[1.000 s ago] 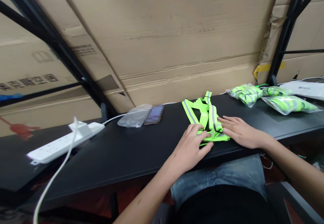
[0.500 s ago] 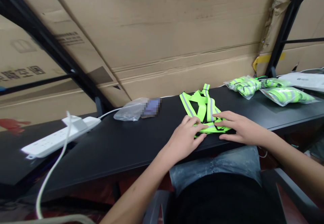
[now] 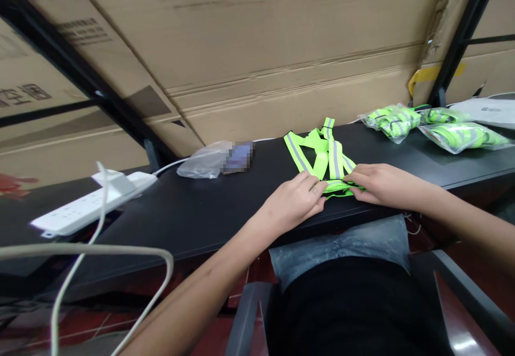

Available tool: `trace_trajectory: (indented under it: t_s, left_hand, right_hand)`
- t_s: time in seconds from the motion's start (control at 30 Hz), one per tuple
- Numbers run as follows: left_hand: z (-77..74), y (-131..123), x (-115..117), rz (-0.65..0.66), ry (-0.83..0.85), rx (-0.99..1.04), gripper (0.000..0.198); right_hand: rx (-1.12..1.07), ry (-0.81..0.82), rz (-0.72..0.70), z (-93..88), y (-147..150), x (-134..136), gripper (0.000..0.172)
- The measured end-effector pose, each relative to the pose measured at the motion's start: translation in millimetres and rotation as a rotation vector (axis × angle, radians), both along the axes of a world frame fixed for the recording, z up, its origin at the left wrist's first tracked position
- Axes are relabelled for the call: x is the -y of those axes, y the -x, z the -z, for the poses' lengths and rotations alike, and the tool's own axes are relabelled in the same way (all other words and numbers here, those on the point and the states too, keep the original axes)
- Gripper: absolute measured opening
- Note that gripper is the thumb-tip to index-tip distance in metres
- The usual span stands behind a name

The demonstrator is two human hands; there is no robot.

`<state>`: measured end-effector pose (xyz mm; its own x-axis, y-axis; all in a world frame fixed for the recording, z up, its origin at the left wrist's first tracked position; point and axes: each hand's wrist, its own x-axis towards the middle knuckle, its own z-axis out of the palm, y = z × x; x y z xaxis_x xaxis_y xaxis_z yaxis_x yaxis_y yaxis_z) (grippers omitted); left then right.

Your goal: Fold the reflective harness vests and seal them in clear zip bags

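A neon-yellow reflective vest made of straps with grey stripes lies partly folded on the black table, close to its front edge. At the left end of the folded waist strap, my left hand pinches the fabric between thumb and fingers. My right hand grips the other end of that same strap, its fingers closed. Between the hands the folded layers show; the parts under my fingers are hidden. The upper straps lie spread out toward the cardboard.
Several bagged reflective vests lie at the right, with a white package behind. Left of the vest are a clear plastic bag and a blurred-out flat item. A white power strip and cable occupy the left. Cardboard stands behind.
My fingers, spread over the waist strap before, have closed on its two ends. The right hand has drawn its fingers together. The view has shifted slightly.
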<state>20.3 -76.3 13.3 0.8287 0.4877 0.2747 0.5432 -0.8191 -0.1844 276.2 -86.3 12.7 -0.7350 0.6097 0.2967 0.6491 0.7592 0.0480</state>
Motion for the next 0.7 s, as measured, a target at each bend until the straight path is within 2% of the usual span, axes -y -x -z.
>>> trace_trajectory:
  t_s: [0.17,0.3,0.4,0.5,0.57,0.7]
  left_hand:
    - [-6.2,-0.5,-6.2,0.036,0.020,0.017,0.027]
    - [-16.9,-2.9,-19.6,-0.053,0.120,0.073,0.028]
    - [-19.0,-8.0,-32.6,-0.118,0.252,0.157,0.028]
    - [-12.4,-12.5,-47.6,-0.156,0.411,0.243,0.031]
    - [-4.6,-14.5,-57.7,-0.206,0.474,0.277,0.033]
    - [7.8,-18.4,-68.8,-0.271,0.387,0.239,0.037]
  right_hand:
    - [-0.058,-0.059,0.051,4.4,0.2,-10.4,0.026]
    - [-0.139,0.092,0.107,-0.9,1.8,-25.1,0.024]
    - [-0.203,0.237,0.116,-5.3,3.3,-41.1,0.026]
    - [-0.242,0.352,0.138,-7.4,6.6,-59.0,0.032]
    - [-0.248,0.370,0.147,-6.7,10.8,-69.2,0.033]
    - [-0.216,0.295,0.213,-0.2,21.3,-80.7,0.035]
